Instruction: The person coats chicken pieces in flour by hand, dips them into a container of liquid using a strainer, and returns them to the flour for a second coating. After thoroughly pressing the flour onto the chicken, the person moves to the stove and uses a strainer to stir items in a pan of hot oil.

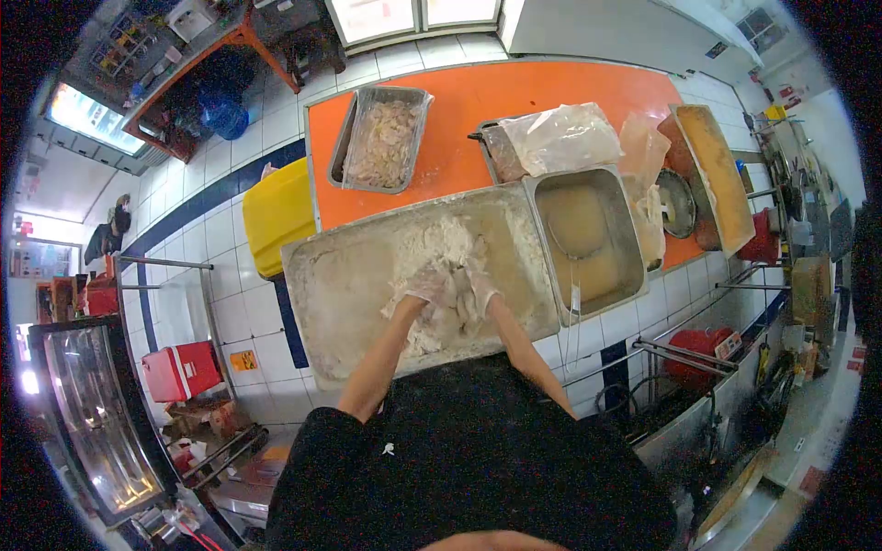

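Note:
A wide metal tray of pale flour lies right in front of me. Both hands are down in it, in thin clear gloves dusted with flour. My left hand is closed around flour-coated pieces, which look like raw meat strips. From the other side, my right hand closes on the same clump. Flour hides most of the fingertips. Beyond the hands rises a heap of loose flour. Right of the tray stands a deep metal pan of cloudy liquid, with a round wire basket inside.
On the orange table sits a plastic-lined container of pale raw pieces. A plastic bag covers another pan. Farther right are a metal bowl and a long tray. A yellow bin stands at the left.

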### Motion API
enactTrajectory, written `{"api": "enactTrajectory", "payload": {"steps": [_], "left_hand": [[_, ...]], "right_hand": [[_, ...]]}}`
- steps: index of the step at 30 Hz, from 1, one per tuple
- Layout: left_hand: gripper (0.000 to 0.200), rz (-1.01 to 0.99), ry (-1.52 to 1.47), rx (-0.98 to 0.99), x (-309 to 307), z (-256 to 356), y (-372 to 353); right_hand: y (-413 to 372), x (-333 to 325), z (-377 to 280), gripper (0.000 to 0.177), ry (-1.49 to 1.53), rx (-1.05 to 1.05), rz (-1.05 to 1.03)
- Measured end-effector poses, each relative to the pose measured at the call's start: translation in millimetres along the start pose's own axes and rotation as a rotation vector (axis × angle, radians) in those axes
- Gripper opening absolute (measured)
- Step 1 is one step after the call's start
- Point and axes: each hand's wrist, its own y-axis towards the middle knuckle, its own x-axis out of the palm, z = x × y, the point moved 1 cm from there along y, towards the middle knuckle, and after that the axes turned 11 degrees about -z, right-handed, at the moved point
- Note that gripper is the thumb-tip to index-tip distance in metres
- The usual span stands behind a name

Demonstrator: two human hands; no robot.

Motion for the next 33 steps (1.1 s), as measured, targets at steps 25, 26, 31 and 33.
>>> {"api": "enactTrajectory", "payload": {"steps": [25, 26, 31, 33], "left_hand": [[0.036, 0.310, -0.871, -0.132, -14.4, 22.9, -69.1], [0.034, 0.245, -1.028, -0.113, -24.2, 20.6, -66.2], [0.026, 0.360, -0.150, -0.083, -60.5, -22.5, -54.0], [0.025, 0.342, 0.141, -0.216, -83.9, 8.6, -45.0]], "right_hand": [[-80.3, -18.2, -67.5, 0.034, 0.314, -0.012, -0.358], [-75.4, -26.5, -63.7, 0.034, 0.096, -0.114, -0.294], [-57.4, -62.2, -92.9, 0.037, -0.228, -0.279, -0.172], [-51.2, -44.6, -121.7, 0.044, -0.350, -0.130, 0.013]]}}
